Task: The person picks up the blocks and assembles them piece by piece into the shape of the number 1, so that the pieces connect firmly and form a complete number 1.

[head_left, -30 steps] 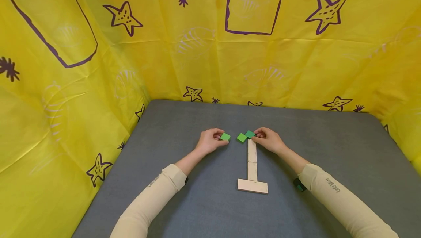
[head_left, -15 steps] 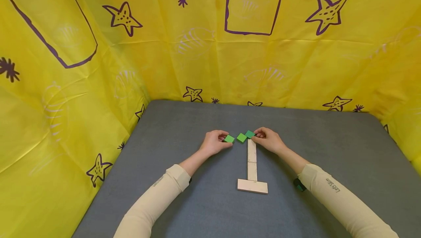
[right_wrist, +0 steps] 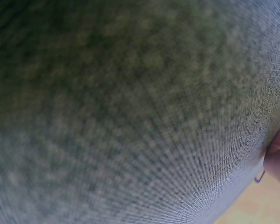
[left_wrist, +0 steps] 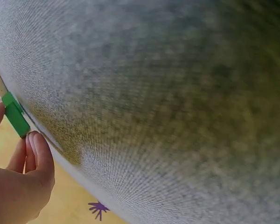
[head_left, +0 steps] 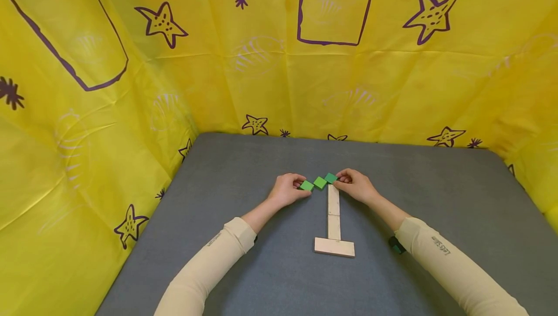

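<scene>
My left hand [head_left: 285, 189] pinches a light green square block [head_left: 307, 186] between thumb and fingers. Just right of it lies a second light green block [head_left: 320, 182], its corner close to the held one. A darker green block [head_left: 331, 178] comes after that, and my right hand [head_left: 355, 184] pinches its right side. Together the green blocks form a slanting row at the top of two pale wooden planks [head_left: 333, 204] set end to end. In the left wrist view the left hand [left_wrist: 30, 182] is near the green blocks [left_wrist: 16, 116]. Only part of the right hand [right_wrist: 279, 154] shows in the right wrist view.
A pale wooden plank [head_left: 334, 247] lies crosswise at the near end of the upright planks. Everything rests on a dark grey tabletop [head_left: 261, 267]. Yellow cloth [head_left: 270, 78] with purple starfish drawings hangs along the back and sides.
My left hand has moved right with its light green block, bringing it up beside the middle green block. The right hand and the wooden planks have stayed in place.
</scene>
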The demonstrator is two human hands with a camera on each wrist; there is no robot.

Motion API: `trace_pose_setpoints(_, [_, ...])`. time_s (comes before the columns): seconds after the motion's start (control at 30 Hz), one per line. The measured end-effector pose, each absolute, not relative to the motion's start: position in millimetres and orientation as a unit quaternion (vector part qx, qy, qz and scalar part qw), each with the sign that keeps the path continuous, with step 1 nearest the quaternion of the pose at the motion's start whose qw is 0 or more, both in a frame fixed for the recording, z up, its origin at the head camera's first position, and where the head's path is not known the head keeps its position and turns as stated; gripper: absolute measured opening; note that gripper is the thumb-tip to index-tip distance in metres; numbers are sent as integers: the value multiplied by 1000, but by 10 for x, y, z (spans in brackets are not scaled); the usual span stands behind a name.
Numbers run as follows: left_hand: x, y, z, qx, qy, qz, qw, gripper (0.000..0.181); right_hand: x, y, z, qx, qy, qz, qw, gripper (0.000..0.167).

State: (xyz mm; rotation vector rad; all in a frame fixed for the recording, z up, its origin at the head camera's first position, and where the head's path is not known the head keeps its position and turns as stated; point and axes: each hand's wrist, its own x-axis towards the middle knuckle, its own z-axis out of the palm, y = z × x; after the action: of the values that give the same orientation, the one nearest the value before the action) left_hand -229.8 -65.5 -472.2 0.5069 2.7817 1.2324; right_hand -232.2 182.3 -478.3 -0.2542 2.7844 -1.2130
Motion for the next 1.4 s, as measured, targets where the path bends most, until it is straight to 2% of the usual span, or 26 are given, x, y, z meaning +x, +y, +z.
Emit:
trace_pose_setpoints(1.17, [-2336,-587,-4737,172,914,366,37,41,-2340,1829,-4759,-80,911,-401,55,31])
trace_pose_setpoints(1.4, [-2370,-615,-4811,198,904,377,16,42,-2346,1834,-4771,-82,912,-398,52,31])
